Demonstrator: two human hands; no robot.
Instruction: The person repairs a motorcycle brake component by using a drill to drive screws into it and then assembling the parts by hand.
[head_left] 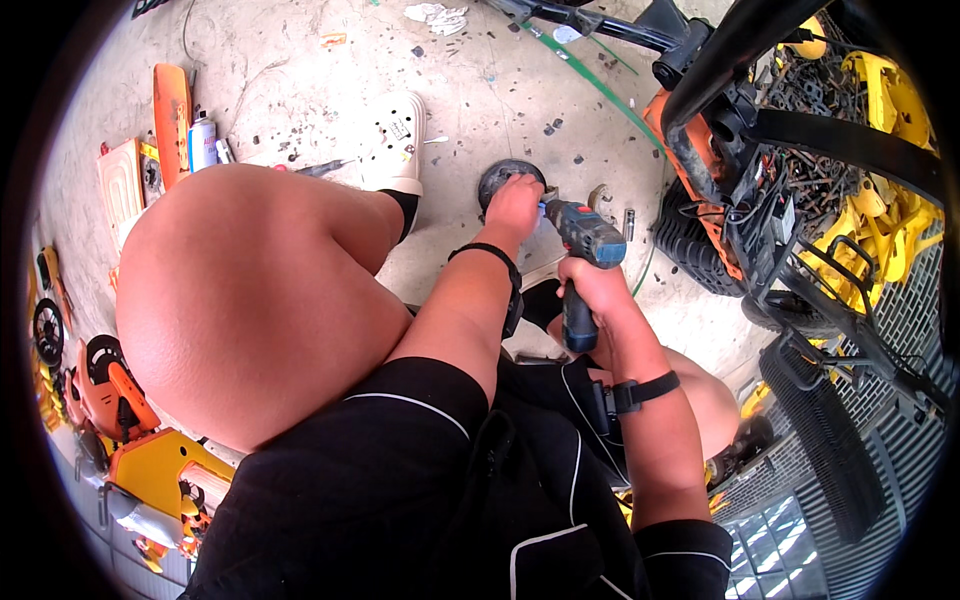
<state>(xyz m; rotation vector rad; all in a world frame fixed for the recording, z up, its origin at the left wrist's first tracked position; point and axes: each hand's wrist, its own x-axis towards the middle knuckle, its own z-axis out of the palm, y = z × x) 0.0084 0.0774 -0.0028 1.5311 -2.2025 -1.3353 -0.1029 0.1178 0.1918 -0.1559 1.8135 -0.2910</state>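
My right hand [598,286] is wrapped around the grip of a dark blue and black cordless drill [588,234]. The drill points away from me, up and to the left, its nose close to my left hand [514,208]. That hand is closed at the near side of a small black wheel [497,180] low over the concrete floor. Its fingertips are partly hidden, as is the spot where the drill's tip meets the wheel. A small metal cylinder [629,222], like a socket, stands just right of the drill.
A spray can [203,142] and an orange panel [172,115] stand at the far left. A heap of chains and metal parts [815,120] fills the right, beside a black tubular frame [740,55]. Small debris dots the floor. My shoe [393,140] stands left of the wheel.
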